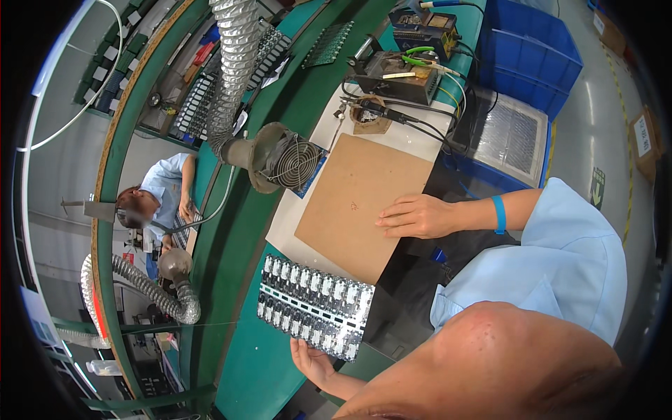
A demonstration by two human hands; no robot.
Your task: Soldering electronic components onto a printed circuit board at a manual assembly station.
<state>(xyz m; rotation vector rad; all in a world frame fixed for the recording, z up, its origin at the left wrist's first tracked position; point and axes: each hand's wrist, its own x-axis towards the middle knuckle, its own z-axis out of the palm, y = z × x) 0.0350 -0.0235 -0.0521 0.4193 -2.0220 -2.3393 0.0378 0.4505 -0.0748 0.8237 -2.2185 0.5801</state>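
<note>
Person at a green tabletop (255, 364), left hand (313, 362) holding a circuit board panel (315, 304)

At the far left, beyond the tabletop's far edge, a co-worker (164, 185) in a light blue shirt leans over a bench. Next comes a silver flexible duct (234, 56), hanging down to a round fan (295, 166) with a wire guard, above the far edge. Closer in, the person's left hand grips the panel's left edge with its fingers; the thumb's position cannot be made out. The panel, dark and white segments in two rows, is over the tabletop's near left part; whether it touches the surface cannot be told. Just beside it, a flat brown board (364, 192) lies on a white sheet (283, 231), one side along the tabletop's near edge. Past the brown board, toward the tabletop's right end, a soldering iron (378, 108) sits near a dark boxy unit (395, 75). The right hand (418, 215), holding nothing, rests palm down on the brown board near that near edge, fingers extended and close together; a blue wristband (499, 214) circles the wrist. Farther right, off the tabletop, is a blue crate (528, 52), then a cardboard carton (642, 143) on the floor
</note>
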